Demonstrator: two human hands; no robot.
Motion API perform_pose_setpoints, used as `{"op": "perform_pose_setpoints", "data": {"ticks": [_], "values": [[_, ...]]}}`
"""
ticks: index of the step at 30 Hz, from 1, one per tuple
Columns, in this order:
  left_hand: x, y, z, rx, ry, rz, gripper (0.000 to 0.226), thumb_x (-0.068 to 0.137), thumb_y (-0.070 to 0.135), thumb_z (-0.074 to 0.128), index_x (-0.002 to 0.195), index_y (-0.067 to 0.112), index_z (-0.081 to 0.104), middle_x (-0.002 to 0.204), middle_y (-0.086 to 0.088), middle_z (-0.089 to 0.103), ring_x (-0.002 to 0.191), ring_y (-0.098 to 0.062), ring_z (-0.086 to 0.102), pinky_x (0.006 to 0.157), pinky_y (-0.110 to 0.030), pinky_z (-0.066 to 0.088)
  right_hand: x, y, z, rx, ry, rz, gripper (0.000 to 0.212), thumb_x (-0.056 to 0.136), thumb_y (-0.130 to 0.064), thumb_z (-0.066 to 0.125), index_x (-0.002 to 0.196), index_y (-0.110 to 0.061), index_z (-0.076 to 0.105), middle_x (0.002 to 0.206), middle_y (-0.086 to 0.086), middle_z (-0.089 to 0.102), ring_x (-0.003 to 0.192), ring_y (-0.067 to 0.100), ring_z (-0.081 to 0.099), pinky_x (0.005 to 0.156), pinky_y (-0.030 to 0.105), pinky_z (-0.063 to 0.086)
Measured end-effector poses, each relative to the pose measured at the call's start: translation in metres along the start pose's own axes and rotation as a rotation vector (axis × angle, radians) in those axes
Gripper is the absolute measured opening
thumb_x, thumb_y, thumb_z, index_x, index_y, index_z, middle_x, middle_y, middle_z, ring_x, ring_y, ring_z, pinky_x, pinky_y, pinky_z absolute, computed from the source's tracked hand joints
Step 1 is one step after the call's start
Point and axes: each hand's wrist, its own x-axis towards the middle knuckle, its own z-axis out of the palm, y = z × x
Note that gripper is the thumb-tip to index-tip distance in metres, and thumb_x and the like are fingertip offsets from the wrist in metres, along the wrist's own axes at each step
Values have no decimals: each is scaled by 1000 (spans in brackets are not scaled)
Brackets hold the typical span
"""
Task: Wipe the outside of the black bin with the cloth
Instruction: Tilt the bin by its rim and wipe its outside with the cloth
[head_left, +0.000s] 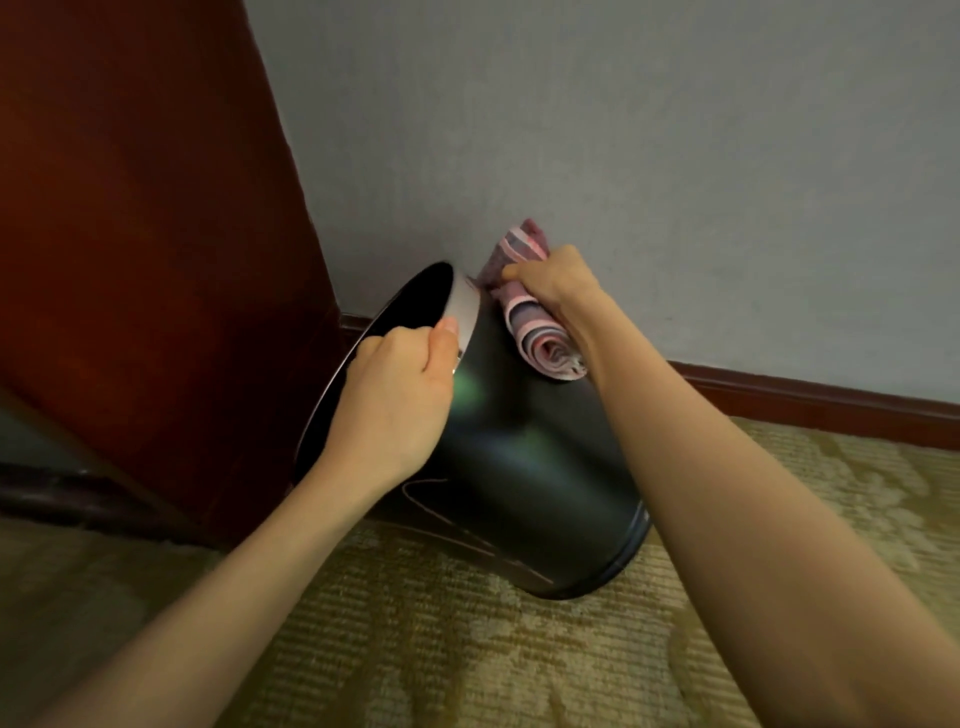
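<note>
The black bin (540, 467) is tilted to the left on the carpet, its open mouth with a silver rim facing the wooden panel. My left hand (395, 395) grips the rim, thumb on the silver band and fingers curled inside. My right hand (550, 283) holds a rolled pink and grey striped cloth (540, 343) against the bin's upper outer wall, just behind the rim. Part of the cloth sticks up past my fingers toward the wall.
A dark red wooden panel (156, 260) stands at the left, close to the bin's mouth. A grey wall (623, 156) with a dark skirting board (810, 400) runs behind. Patterned yellow-green carpet (467, 649) covers the floor.
</note>
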Motion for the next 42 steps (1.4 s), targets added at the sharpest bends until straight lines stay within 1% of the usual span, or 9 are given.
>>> {"op": "perform_pose_setpoints", "data": {"ticks": [5,9,12,16,21,27,34,38,42], "values": [[-4,5,5,-21,-18,3,52,100,28,34,49,17,35,56,-7,42,71,-42,52,65,-46,38,-10,26,-13,176,58,57,60,64,-29,76,116,-3,60,114,19,66,96,34,67,69,32,50],[-7,6,5,-7,-34,14,54,100,29,33,52,8,41,54,-8,45,60,-31,47,61,-43,36,-11,59,-27,242,100,159,67,64,-32,76,122,-3,58,119,17,64,106,34,63,91,42,52],[-11,3,2,-4,-32,15,56,100,29,34,55,-2,44,51,-9,42,50,-24,41,55,-40,31,-22,89,-38,263,137,223,78,58,-39,74,124,-1,55,124,19,61,111,36,60,96,44,49],[-13,1,-3,-4,-30,-11,57,101,28,34,60,-10,46,51,-12,41,48,-22,39,51,-37,26,-46,117,-56,126,227,315,63,80,-31,68,129,2,48,128,22,55,115,39,55,94,40,47],[-14,4,1,19,-36,10,55,101,29,34,56,-2,44,50,-9,40,47,-22,39,51,-36,26,-63,134,-63,-44,323,307,49,82,-30,64,120,-1,53,125,22,56,113,42,54,86,40,44],[-15,10,7,29,-52,36,55,100,31,32,56,1,43,52,-9,42,54,-28,43,56,-39,31,-88,143,-59,13,458,305,41,83,-30,62,114,-4,56,119,22,60,110,42,57,87,41,45],[-6,20,13,-87,-87,-49,53,98,33,39,53,6,36,54,-13,43,57,-30,45,61,-45,39,-116,106,-44,146,511,119,32,84,-27,64,107,-7,55,111,14,62,108,37,57,89,39,43],[-10,30,22,-136,-87,-108,56,97,33,42,48,10,32,48,-5,39,47,-22,38,54,-36,29,-129,82,-41,219,489,4,21,83,-26,64,90,-12,50,91,4,53,96,32,59,84,37,46],[-6,38,29,-174,-87,-166,55,97,34,43,46,15,35,50,-3,39,51,-21,39,57,-33,29,-142,65,-34,331,469,-128,17,81,-21,65,89,-10,54,83,-1,58,78,19,60,70,31,48]]}}
